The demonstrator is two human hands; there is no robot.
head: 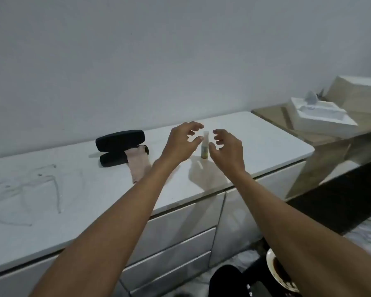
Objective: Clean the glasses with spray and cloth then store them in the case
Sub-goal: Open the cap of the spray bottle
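A small spray bottle (205,146) with a clear cap stands upright on the white counter (266,146). My left hand (181,142) hovers just left of it and my right hand (228,147) just right of it, both with fingers spread and holding nothing. A black glasses case (120,139) lies open at the back left, its lower half in front of the lid. A pinkish cloth (138,163) drapes out of the case onto the counter. Clear-framed glasses (30,189) lie faintly visible at the far left.
The counter tops a white drawer cabinet (180,243). At the right, a white tissue box (321,116) sits on a lower beige surface. A plate with dark residue (276,273) is on the floor at bottom right.
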